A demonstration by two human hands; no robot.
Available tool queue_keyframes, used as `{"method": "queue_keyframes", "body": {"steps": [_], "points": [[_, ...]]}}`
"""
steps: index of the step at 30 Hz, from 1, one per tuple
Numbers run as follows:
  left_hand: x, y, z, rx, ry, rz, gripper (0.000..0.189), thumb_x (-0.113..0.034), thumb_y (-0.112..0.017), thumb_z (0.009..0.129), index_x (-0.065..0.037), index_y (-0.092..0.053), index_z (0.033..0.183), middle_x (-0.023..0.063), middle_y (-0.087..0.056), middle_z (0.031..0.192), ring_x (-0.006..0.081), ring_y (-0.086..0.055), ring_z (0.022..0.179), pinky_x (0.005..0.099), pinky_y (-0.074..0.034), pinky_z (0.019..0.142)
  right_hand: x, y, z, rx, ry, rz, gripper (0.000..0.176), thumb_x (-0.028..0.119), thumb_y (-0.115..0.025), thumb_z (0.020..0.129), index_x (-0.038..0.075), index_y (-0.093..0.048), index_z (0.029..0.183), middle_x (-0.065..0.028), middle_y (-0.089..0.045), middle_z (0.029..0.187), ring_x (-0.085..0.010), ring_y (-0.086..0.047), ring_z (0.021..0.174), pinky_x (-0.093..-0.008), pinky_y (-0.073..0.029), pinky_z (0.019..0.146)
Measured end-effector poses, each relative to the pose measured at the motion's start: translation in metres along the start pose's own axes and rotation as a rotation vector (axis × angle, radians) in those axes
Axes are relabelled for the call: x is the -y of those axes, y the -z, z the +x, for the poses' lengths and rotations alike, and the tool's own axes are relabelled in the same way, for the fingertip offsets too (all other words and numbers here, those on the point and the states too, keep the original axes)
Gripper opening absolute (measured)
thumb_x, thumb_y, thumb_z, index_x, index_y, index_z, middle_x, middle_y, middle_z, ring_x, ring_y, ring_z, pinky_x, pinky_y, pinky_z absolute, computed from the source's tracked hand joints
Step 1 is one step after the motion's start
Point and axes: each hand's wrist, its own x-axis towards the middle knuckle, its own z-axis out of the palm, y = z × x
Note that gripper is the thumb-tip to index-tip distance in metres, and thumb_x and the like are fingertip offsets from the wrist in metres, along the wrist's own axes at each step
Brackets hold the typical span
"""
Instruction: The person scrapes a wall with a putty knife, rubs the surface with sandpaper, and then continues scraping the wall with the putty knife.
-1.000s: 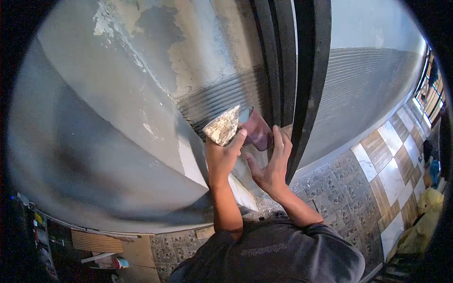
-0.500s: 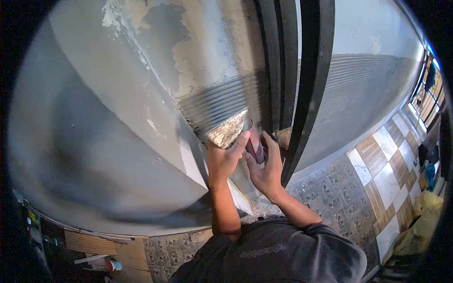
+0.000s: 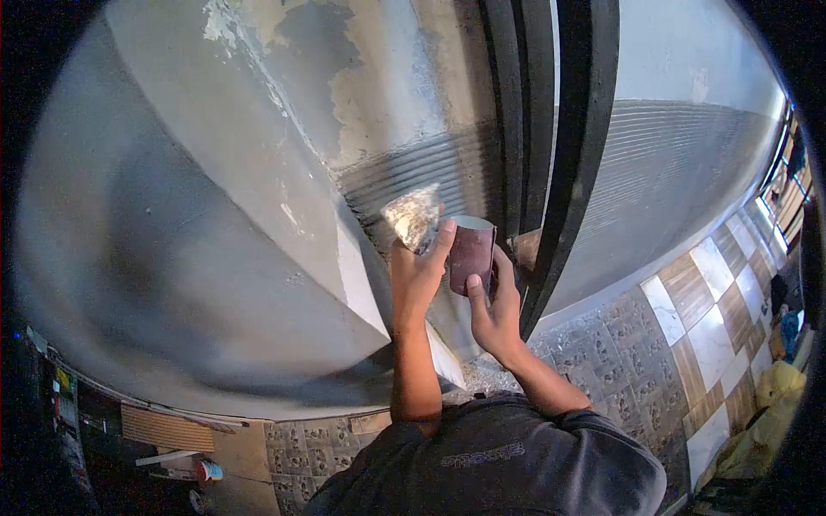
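My left hand [image 3: 420,271] is closed on a flat, triangular scraper-like tool [image 3: 413,217], whose face is mottled white and brown. Between my two hands is a curled reddish-brown sheet [image 3: 472,258], like sandpaper, with a pale inner side at its top edge. My right hand [image 3: 497,311] grips this sheet, thumb on its front and fingers behind its right side. The left thumb and fingertips touch the sheet's left edge. Behind the hands is a wall with a ridged grey band [image 3: 430,168] and patchy plaster above it.
Dark vertical bars [image 3: 575,146] stand just right of the hands. A white-edged wall corner [image 3: 353,279] lies to the left. Patterned floor tiles [image 3: 615,370] spread below right, with yellow cloth [image 3: 779,384] at the far right. A small bucket [image 3: 208,470] sits at lower left.
The reddish-brown sheet has turned and opened into a wider curl, showing its broad face. The scraper-like tool has tilted, and my right hand has moved slightly right and down.
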Motion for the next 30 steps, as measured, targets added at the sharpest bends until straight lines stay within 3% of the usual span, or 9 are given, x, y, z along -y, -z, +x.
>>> {"method": "queue_keyframes", "body": {"steps": [5, 7, 10, 17, 19, 23, 26, 29, 30], "points": [[0.004, 0.006, 0.000, 0.211, 0.166, 0.048, 0.042, -0.031, -0.068, 0.078, 0.000, -0.058, 0.104, 0.0083, -0.063, 0.094, 0.0134, -0.058, 0.081, 0.0266, -0.048, 0.062, 0.006, 0.005, 0.002, -0.016, -0.033, 0.060, 0.046, 0.021, -0.044, 0.092, -0.007, -0.032, 0.127, -0.0228, -0.052, 0.112, -0.0268, -0.051, 0.105, -0.0351, -0.039, 0.090], [0.009, 0.000, 0.000, 0.172, -0.258, -0.023, 0.042, -0.031, -0.071, 0.076, 0.001, -0.059, 0.100, 0.0091, -0.064, 0.091, 0.0170, -0.059, 0.083, 0.0291, -0.047, 0.072, 0.008, 0.007, 0.002, -0.020, -0.040, 0.041, 0.046, 0.024, -0.042, 0.093, -0.007, -0.033, 0.126, -0.0225, -0.053, 0.111, -0.0265, -0.052, 0.104, -0.0347, -0.039, 0.090], [0.009, 0.002, 0.001, 0.176, -0.241, 0.003, 0.043, -0.029, -0.073, 0.074, 0.002, -0.059, 0.101, 0.0096, -0.063, 0.091, 0.0186, -0.059, 0.084, 0.0310, -0.045, 0.078, 0.012, 0.007, 0.003, -0.027, -0.050, 0.058, 0.043, 0.027, -0.040, 0.093, -0.005, -0.037, 0.122, -0.0208, -0.054, 0.108, -0.0252, -0.053, 0.100, -0.0341, -0.040, 0.087], [0.009, 0.007, -0.002, 0.179, -0.252, 0.109, 0.043, -0.029, -0.075, 0.072, 0.001, -0.060, 0.099, 0.0052, -0.063, 0.083, 0.0113, -0.053, 0.068, 0.0263, -0.045, 0.062, 0.007, 0.007, 0.011, -0.057, -0.124, 0.091, 0.032, 0.024, -0.043, 0.093, -0.001, -0.043, 0.113, -0.0159, -0.055, 0.099, -0.0217, -0.053, 0.092, -0.0330, -0.041, 0.083], [0.011, 0.008, 0.000, 0.184, -0.229, 0.140, 0.044, -0.030, -0.076, 0.071, 0.001, -0.060, 0.098, 0.0020, -0.060, 0.077, 0.0079, -0.047, 0.061, 0.0230, -0.041, 0.054, 0.007, 0.009, 0.014, -0.052, -0.125, 0.148, 0.025, 0.019, -0.045, 0.094, 0.000, -0.045, 0.110, -0.0083, -0.053, 0.100, -0.0134, -0.049, 0.094, -0.0273, -0.039, 0.083], [0.017, 0.006, 0.000, 0.148, -0.229, 0.084, 0.046, -0.030, -0.077, 0.070, 0.002, -0.060, 0.098, 0.0011, -0.058, 0.077, 0.0065, -0.043, 0.060, 0.0214, -0.038, 0.052, 0.008, 0.016, 0.014, -0.012, -0.131, 0.161, 0.025, 0.015, -0.045, 0.093, -0.001, -0.043, 0.112, -0.0090, -0.052, 0.103, -0.0140, -0.048, 0.097, -0.0284, -0.039, 0.086], [0.018, 0.006, -0.001, 0.083, -0.159, -0.036, 0.050, -0.024, -0.080, 0.067, 0.003, -0.058, 0.103, 0.0007, -0.057, 0.088, 0.0055, -0.044, 0.067, 0.0203, -0.038, 0.054, 0.009, 0.010, 0.011, -0.008, -0.104, 0.158, 0.036, 0.020, -0.050, 0.090, -0.002, -0.042, 0.117, -0.0167, -0.056, 0.101, -0.0220, -0.054, 0.099, -0.0320, -0.040, 0.087], [0.018, 0.004, 0.000, 0.006, -0.143, -0.040, 0.050, -0.019, -0.080, 0.067, 0.003, -0.057, 0.105, 0.0009, -0.058, 0.092, 0.0062, -0.047, 0.072, 0.0202, -0.040, 0.057, 0.015, 0.005, 0.007, -0.066, 0.041, -0.013, 0.052, 0.015, -0.056, 0.085, -0.007, -0.032, 0.126, -0.0224, -0.046, 0.119, -0.0280, -0.048, 0.110, -0.0363, -0.040, 0.090], [0.016, 0.002, -0.001, 0.004, -0.142, -0.037, 0.050, -0.019, -0.080, 0.067, 0.003, -0.057, 0.105, 0.0009, -0.058, 0.092, 0.0062, -0.047, 0.072, 0.0202, -0.040, 0.057, 0.017, 0.006, 0.005, -0.028, 0.044, -0.030, 0.057, 0.015, -0.052, 0.087, -0.007, -0.025, 0.132, -0.0222, -0.037, 0.128, -0.0285, -0.041, 0.119, -0.0361, -0.032, 0.098]]}}
